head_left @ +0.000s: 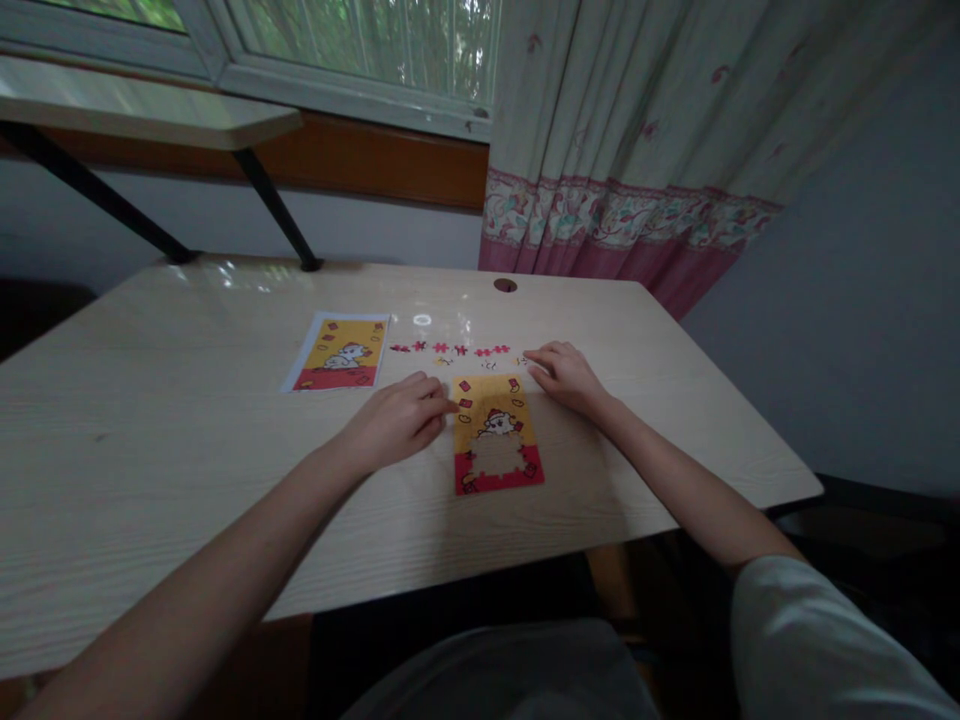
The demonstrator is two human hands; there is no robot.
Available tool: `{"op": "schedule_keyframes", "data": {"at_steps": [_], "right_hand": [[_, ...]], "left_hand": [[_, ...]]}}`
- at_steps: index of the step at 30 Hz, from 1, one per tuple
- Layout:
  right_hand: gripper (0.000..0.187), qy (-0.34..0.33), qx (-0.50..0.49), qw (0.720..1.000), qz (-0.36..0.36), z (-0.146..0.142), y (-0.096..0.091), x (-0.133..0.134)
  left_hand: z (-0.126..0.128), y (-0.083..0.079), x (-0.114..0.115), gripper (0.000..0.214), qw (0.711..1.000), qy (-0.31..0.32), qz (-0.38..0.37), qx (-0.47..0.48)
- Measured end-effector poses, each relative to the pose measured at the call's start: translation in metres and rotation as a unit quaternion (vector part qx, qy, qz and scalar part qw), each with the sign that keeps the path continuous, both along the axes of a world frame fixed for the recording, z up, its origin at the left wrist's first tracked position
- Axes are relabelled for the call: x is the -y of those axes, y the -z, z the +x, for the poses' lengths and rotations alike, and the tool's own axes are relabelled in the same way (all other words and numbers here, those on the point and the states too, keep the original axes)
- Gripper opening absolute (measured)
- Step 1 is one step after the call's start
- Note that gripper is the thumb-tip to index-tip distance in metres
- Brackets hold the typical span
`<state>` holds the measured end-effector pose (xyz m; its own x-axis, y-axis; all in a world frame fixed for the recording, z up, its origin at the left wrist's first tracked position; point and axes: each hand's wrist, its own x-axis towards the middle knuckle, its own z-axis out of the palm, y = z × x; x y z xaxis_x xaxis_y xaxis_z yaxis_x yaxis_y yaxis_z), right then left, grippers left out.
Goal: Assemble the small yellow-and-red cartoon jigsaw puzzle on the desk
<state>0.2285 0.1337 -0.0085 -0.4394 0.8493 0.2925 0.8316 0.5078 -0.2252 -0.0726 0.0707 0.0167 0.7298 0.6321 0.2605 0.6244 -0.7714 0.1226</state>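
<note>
A red and yellow jigsaw puzzle [489, 395], with a white cartoon animal in a red hat, lies on the table before me. Its lower middle has a gap where bare backing [496, 456] shows. My left hand [409, 415] rests at the puzzle's left side, fingers curled, the index fingertip at its edge. Beyond the upper right corner is my right hand [564, 374], its index finger stretched out and the thumb slightly apart. That fingertip is at a small white and yellow puzzle piece [520, 360]. Other loose pieces, red [440, 348] and white [488, 366], lie in rows above the puzzle.
A printed picture sheet [341, 355] with the same design lies left of the pieces. Black shelf legs [277, 205] stand at the back left of the table [187, 430]. A round cable hole [505, 286] is near the back edge, in front of the curtain [600, 210].
</note>
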Motion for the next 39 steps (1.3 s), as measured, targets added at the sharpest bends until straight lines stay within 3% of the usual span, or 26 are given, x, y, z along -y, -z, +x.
{"op": "schedule_keyframes", "data": {"at_steps": [21,25,29,33,39], "right_hand": [[0.008,0.011,-0.09,0.994,-0.054,-0.01,-0.007,-0.01],[0.006,0.005,-0.184,0.979,-0.088,-0.017,-0.011,0.002],[0.015,-0.059,-0.295,0.941,-0.156,-0.033,-0.015,0.028],[0.014,-0.121,-0.3,0.933,-0.158,-0.048,-0.022,0.053],[0.007,-0.125,-0.27,0.943,-0.149,-0.055,-0.032,0.065]], "left_hand": [[0.0,0.001,0.0,0.03,1.0,0.009,0.009,0.01],[0.004,0.0,0.003,0.031,0.993,0.007,-0.028,0.112],[0.015,0.001,0.009,0.021,0.972,-0.012,-0.067,0.226],[0.025,0.005,0.012,0.015,0.964,-0.017,-0.085,0.253],[0.03,0.005,0.012,0.015,0.945,-0.025,-0.107,0.308]]}}
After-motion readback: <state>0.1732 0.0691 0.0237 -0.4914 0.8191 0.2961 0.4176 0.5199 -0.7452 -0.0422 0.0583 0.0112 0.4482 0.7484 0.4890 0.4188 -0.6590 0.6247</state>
